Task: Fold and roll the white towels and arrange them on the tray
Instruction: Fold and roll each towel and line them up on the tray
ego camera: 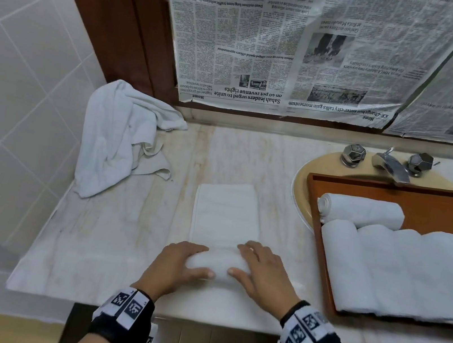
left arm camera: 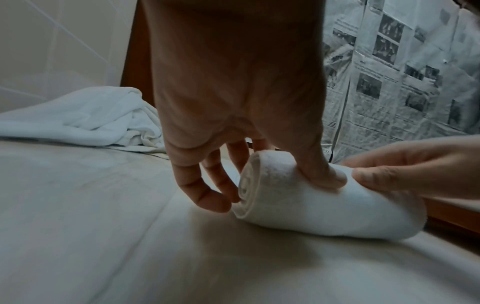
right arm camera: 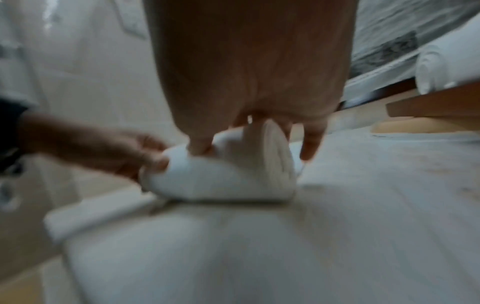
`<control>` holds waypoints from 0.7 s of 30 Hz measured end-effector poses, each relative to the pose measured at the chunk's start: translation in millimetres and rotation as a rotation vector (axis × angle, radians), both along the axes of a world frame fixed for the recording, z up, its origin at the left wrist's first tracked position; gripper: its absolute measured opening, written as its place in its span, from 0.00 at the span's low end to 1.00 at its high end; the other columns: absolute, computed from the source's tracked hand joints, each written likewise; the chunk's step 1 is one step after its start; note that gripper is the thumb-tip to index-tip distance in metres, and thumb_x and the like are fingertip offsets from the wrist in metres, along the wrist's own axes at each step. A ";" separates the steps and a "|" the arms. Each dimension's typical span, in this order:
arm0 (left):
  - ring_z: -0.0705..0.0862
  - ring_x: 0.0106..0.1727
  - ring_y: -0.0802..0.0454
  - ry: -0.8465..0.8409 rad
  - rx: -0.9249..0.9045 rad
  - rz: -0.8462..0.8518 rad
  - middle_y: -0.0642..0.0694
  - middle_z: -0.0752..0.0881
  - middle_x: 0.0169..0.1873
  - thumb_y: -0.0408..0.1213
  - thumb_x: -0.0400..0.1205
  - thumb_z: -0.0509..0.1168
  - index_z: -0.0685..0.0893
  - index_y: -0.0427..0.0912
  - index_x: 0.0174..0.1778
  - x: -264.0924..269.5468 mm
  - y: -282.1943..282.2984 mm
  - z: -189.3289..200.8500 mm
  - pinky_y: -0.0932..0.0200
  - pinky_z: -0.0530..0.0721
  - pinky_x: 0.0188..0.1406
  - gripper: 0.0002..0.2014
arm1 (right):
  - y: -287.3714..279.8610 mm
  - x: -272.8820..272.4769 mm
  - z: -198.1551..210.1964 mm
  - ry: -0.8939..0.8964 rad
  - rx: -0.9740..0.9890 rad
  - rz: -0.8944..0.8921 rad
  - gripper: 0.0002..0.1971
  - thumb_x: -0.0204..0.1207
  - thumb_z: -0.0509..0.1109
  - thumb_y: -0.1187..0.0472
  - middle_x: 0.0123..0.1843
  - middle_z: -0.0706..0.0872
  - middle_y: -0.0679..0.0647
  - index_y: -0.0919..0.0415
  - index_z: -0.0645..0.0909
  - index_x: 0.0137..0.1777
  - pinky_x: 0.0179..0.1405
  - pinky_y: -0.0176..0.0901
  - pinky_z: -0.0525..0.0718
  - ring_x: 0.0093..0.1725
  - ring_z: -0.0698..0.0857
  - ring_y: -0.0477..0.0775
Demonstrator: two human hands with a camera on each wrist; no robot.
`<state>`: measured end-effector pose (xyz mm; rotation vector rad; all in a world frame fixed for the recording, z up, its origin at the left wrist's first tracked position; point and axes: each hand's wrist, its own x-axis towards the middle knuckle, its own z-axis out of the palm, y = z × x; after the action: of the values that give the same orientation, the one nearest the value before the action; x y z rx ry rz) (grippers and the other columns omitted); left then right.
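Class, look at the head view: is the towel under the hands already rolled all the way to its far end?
No: a flat stretch of the towel lies unrolled beyond both hands.

Your path at twelve o'clock is the flat towel strip [ego camera: 224, 212], with bare tabletop [ego camera: 124, 244] open at nine. A crumpled towel [ego camera: 124, 137] blocks ten o'clock against the tiled wall [ego camera: 20, 79]. At three o'clock stands the tray [ego camera: 323, 246], its raised rim a barrier, nearly filled with rolled towels [ego camera: 399, 270]; the faucet [ego camera: 392, 165] stands beyond it.
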<state>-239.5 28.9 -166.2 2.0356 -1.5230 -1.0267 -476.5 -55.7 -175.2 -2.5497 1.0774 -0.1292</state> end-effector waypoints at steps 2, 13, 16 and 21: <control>0.81 0.61 0.62 0.049 0.025 0.033 0.63 0.85 0.59 0.65 0.70 0.75 0.85 0.61 0.64 0.3 -2.8 2.7 0.66 0.77 0.61 0.27 | 9.8 2.2 -6.4 -0.039 -0.203 0.042 0.30 0.81 0.57 0.35 0.68 0.80 0.53 0.57 0.76 0.72 0.59 0.52 0.81 0.62 0.81 0.57; 0.72 0.73 0.58 -0.152 -0.012 -0.048 0.63 0.70 0.74 0.71 0.71 0.69 0.67 0.67 0.79 -12.6 10.1 0.3 0.52 0.78 0.66 0.40 | -29.9 21.6 14.6 0.109 0.426 0.094 0.29 0.74 0.69 0.32 0.60 0.82 0.52 0.55 0.80 0.63 0.60 0.49 0.75 0.59 0.77 0.53; 0.73 0.71 0.60 -0.127 -0.002 -0.048 0.63 0.72 0.73 0.70 0.69 0.70 0.68 0.67 0.77 -10.9 13.6 -2.8 0.51 0.78 0.67 0.40 | -26.3 15.6 15.7 0.073 0.572 0.042 0.28 0.75 0.69 0.32 0.56 0.86 0.51 0.57 0.82 0.59 0.58 0.47 0.78 0.56 0.82 0.53; 0.78 0.64 0.58 -0.034 0.046 -0.078 0.60 0.79 0.62 0.66 0.70 0.74 0.77 0.63 0.71 -1.6 4.5 3.8 0.53 0.76 0.67 0.33 | -3.5 2.0 11.4 -0.027 0.217 -0.061 0.31 0.80 0.57 0.32 0.70 0.77 0.47 0.51 0.72 0.75 0.64 0.47 0.76 0.66 0.78 0.52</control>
<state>-241.2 33.5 -162.4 2.0494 -1.6215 -1.0705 -474.4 -59.2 -163.9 -2.3177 1.0957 -0.0595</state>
